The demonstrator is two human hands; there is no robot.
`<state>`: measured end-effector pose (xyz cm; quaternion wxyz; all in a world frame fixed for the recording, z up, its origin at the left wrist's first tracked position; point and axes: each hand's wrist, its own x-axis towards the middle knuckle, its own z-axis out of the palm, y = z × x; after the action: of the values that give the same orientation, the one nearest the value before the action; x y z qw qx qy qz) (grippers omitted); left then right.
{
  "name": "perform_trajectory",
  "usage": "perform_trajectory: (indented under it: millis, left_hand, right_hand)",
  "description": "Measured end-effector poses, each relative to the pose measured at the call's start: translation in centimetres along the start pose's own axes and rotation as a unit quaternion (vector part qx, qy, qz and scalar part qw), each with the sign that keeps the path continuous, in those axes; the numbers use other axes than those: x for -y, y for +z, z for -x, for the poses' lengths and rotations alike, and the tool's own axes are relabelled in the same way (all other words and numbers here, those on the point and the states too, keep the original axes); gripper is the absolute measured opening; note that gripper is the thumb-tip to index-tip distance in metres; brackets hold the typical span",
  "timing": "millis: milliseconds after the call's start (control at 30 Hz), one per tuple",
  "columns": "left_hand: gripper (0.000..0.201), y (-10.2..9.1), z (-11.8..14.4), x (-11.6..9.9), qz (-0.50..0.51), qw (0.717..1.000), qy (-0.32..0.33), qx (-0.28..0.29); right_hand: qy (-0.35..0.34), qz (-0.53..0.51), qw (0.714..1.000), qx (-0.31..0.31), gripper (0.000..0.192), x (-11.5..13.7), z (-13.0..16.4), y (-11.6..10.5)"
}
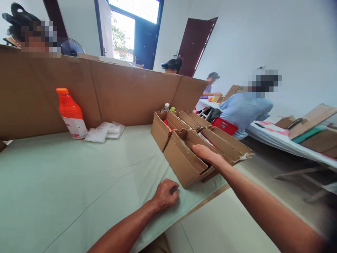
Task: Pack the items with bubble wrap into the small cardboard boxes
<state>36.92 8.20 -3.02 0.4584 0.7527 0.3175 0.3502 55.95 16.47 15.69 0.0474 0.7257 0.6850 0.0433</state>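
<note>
— What's sitting at the far left?
— An orange bottle (70, 113), standing beside plastic bags (105, 131).
— And the hands?
— The left hand (165, 193) is resting loosely curled, holding nothing, on the table (52, 182). The right hand (206, 154) is reaching into the near cardboard box (184, 163); its grip is hidden.

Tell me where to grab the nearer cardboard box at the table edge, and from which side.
Grip the nearer cardboard box by its long top rim, from above on the right, where the right hand already rests. It lies open-topped with flaps up, so the wall edge is probably easy to pinch; its right end juts past the table edge. The left hand rests loosely curled on the table.
</note>
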Motion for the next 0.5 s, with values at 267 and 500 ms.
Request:
perform_trajectory:
  millis: [267,500]
  left_hand:
    - [0.035,-2.9,0.3,-2.4,0.139,0.988,-0.059,-0.019]
    - [0.065,-7.9,1.3,-9.2,0.434,0.899,-0.023,-0.052]
  right_hand:
    - [0.011,-0.049,0.99,-0.128,0.022,-1.8,4.7,-6.1]
    - [-0.282,-0.288,0.914,-0.037,0.023,7.3,10.1,-7.0]
